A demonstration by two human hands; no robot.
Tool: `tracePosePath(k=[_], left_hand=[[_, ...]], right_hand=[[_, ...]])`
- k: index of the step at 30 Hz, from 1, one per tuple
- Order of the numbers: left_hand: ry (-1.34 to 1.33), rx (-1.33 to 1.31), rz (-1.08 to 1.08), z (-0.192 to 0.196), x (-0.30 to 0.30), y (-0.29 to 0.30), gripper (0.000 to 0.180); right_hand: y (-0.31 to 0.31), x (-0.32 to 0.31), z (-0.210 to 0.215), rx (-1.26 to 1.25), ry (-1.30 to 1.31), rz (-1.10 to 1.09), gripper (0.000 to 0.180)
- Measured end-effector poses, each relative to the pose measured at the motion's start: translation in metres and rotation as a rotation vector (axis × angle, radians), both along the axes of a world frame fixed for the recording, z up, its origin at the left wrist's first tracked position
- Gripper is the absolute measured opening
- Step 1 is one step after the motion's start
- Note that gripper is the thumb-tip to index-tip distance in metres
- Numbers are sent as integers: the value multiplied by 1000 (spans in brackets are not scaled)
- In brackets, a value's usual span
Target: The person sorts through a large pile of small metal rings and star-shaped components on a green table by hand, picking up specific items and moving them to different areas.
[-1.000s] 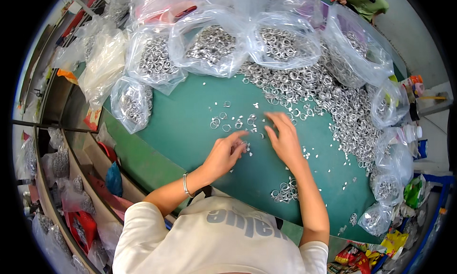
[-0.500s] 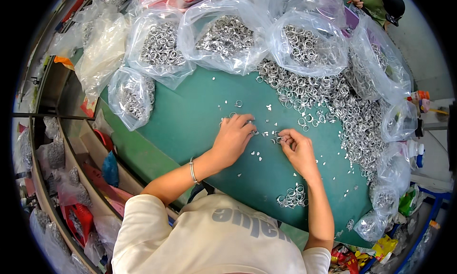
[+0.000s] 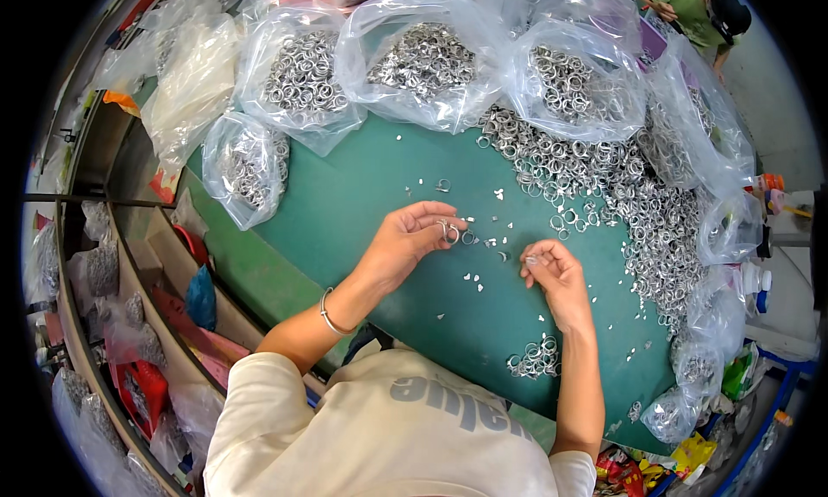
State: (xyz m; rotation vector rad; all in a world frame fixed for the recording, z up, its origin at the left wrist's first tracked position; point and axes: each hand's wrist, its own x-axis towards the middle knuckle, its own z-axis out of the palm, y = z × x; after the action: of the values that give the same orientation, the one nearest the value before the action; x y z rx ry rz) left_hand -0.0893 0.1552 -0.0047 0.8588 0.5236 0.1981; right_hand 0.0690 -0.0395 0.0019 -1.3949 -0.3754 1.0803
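My left hand (image 3: 404,245) is raised over the green table, thumb and fingers closed on a few silver rings (image 3: 449,232) that stick out at the fingertips. To its right my right hand (image 3: 561,286) hovers with fingers curled and the tips together; a small pale glint shows there, too small to name. Between the hands lie scattered small silver flat pieces (image 3: 472,278) and a loose ring or two. Below the right hand, beside the forearm, sits a little pile of rings (image 3: 535,359).
A large heap of silver rings (image 3: 660,229) covers the table's right side. Open clear plastic bags (image 3: 423,61) of metal parts line the far edge. At left stand shelf compartments (image 3: 164,281) with bagged parts. A person in green (image 3: 690,14) is at the far right.
My left hand has lifted and turned, now showing rings at its fingertips. My right hand has drawn back slightly to the right, away from the loose pieces. The view has shifted a little.
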Motion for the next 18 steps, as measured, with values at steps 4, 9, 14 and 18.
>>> tracePosePath(k=[4, 9, 14, 18], left_hand=[[-6, -74, -28, -1, -6, -4, 29], [-9, 144, -58, 5, -16, -6, 33], [218, 588, -60, 7, -23, -1, 36], [258, 1072, 2, 5, -25, 1, 35]], right_hand=[[10, -8, 18, 185, 464, -68, 22], [27, -10, 7, 29, -8, 77, 19], [70, -41, -7, -281, -1231, 135, 18], [70, -34, 0, -241, -1045, 232, 12]])
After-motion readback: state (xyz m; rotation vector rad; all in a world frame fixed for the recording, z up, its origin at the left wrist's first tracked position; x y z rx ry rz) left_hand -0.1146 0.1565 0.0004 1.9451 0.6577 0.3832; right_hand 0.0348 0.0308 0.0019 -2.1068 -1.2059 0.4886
